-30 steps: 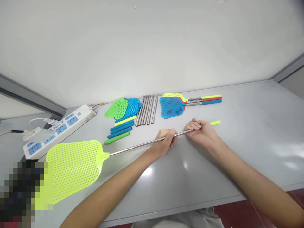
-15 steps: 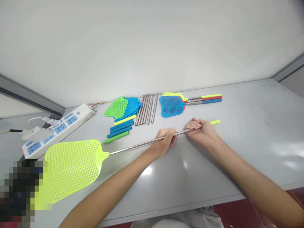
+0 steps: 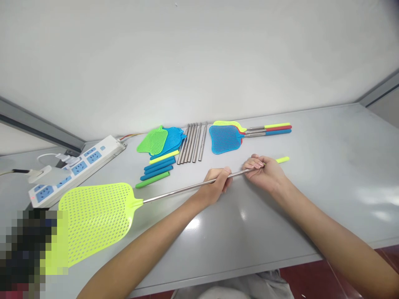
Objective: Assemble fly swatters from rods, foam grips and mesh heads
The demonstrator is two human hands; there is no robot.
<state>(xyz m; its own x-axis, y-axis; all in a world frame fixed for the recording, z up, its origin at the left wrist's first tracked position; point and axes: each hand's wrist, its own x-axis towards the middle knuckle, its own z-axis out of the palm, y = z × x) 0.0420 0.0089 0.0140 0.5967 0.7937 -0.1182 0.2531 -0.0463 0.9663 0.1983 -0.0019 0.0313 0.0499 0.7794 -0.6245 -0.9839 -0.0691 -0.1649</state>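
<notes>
A yellow-green fly swatter is held across the front of the grey table, its perforated head at the left and its steel rod extended. My left hand is closed around the middle of the rod. Farther right, my right hand is closed round the handle end, palm turned up. The tip of the yellow handle sticks out beyond it; the rest of the grip is hidden by the fingers. Part of the swatter head is covered by a pixelated patch.
Behind lie green and blue swatter heads, coloured handle sleeves and several steel rods. Complete swatters are stacked at the back right. A power strip with plugs stands at left. The table's front edge runs below my arms.
</notes>
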